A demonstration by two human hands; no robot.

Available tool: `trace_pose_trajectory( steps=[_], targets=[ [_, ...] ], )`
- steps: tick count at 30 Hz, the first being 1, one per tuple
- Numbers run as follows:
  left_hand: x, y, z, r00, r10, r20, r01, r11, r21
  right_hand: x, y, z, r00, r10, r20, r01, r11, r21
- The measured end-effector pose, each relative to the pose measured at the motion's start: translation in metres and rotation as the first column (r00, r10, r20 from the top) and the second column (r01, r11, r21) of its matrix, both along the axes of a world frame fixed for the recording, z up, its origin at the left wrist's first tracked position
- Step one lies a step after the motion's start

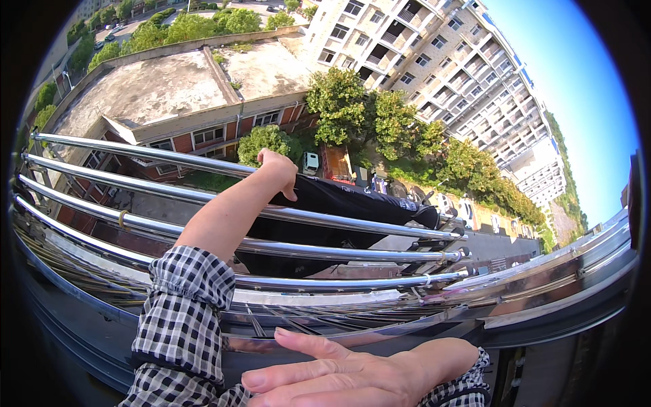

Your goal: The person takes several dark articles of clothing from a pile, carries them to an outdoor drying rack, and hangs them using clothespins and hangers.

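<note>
Several shiny metal drying rails (325, 219) run across the view outside a window. A black garment (346, 203) with small white print hangs over the outermost rail, its cloth dropping behind the nearer rails. My left hand (277, 170), its arm in a rolled-up checked sleeve, reaches over the rails to the outermost one, at the left end of the garment. Its fingers are partly hidden, and whether they pinch cloth or rest on the rail is unclear. My right hand (346, 376) lies low in front, back up, fingers spread and pointing left, holding nothing.
A metal window sill frame (356, 330) crosses below the rails, with thin wires or rods (285, 313) beside it. A yellowish ring (122, 219) circles one rail, and ties hold the right ends. Far below lie a flat-roofed building (152, 86), trees, parked vehicles and an apartment block (437, 61).
</note>
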State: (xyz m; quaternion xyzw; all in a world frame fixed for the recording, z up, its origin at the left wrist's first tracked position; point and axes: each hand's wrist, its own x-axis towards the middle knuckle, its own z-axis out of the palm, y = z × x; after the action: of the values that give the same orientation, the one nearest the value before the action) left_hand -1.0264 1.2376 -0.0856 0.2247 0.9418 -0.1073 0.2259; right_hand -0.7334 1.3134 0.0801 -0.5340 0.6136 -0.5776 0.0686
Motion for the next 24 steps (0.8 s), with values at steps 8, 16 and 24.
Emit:
trace_pose_trajectory(
  steps=[8, 16, 24],
  targets=[
    [-0.044, -0.073, -0.049, 0.974, -0.047, 0.22, -0.07, 0.864, 0.498, -0.011, 0.024, -0.011, 0.966, 0.245, 0.083, -0.258, 0.907, 0.332],
    [-0.043, -0.072, -0.067, 0.988, 0.115, -0.106, 0.013, 0.611, 0.792, -0.157, 0.039, -0.108, 0.578, -0.757, 0.304, 0.594, 0.646, 0.479],
    [0.016, -0.046, 0.03, 0.907, -0.047, -0.418, 0.403, 0.384, 0.831, -0.242, 0.066, -0.146, 0.493, -0.869, 0.05, 0.786, 0.469, 0.403]
  ],
)
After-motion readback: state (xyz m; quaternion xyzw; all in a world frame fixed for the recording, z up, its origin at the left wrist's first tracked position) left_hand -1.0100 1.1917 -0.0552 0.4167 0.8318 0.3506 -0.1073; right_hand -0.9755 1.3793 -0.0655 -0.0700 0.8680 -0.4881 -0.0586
